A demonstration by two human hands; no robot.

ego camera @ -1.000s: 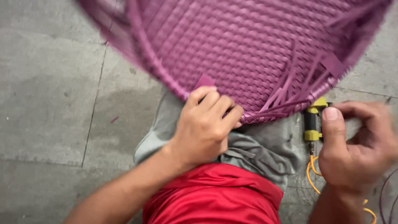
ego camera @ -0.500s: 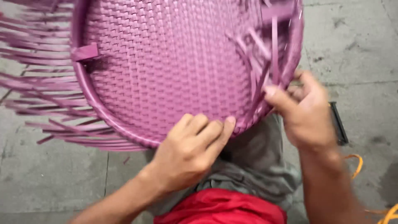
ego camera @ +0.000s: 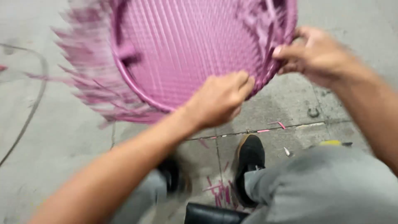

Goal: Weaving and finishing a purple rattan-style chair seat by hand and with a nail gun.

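2 hands grip 1 round pink woven panel [ego camera: 195,49], held above the concrete floor [ego camera: 54,137]. Left hand [ego camera: 219,99] is closed on its lower rim; right hand [ego camera: 315,54] pinches the right rim among loose strips, steadying it. Black shoe [ego camera: 248,159] below.

The woven pink panel [ego camera: 195,54] fills the upper middle and blocks passage there. Left of the panel, its loose strip ends [ego camera: 89,79] fan out over the concrete floor [ego camera: 49,137]. Below the panel, the left hand [ego camera: 217,99] and forearm cross the gap. Right of the panel, the right hand [ego camera: 317,54] grips the rim. Lower down, a black shoe [ego camera: 248,159] and grey trouser leg [ego camera: 327,186] take the floor.
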